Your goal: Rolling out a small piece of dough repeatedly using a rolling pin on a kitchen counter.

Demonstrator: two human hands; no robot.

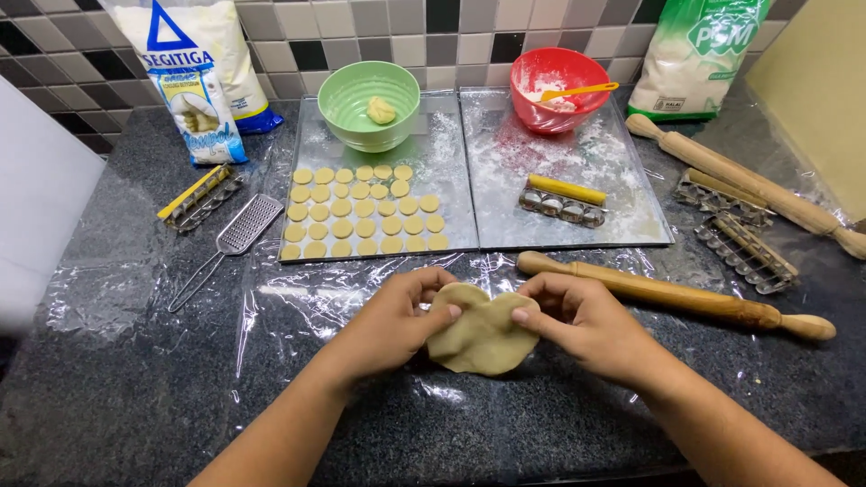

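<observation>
A flat, roughly heart-shaped slab of pale dough (pixel 483 338) lies on plastic film on the dark counter, near the front edge. My left hand (pixel 397 316) grips its left edge with the thumb pressed on top. On the slab's right edge my right hand (pixel 582 317) pinches it with thumb and fingers. Behind my hands, a metal tray (pixel 446 153) holds several small round dough discs (pixel 361 212) in rows and a green bowl (pixel 368 104) with a lump of dough in it.
A rolling pin (pixel 672 294) lies just right of my right hand; a second (pixel 749 185) lies farther right. A floured tray (pixel 622 158) carries a red bowl (pixel 557 86) and a cutter (pixel 561 206). Metal cutters (pixel 744 252), a grater (pixel 239 234) and flour bags (pixel 194 72) ring the counter.
</observation>
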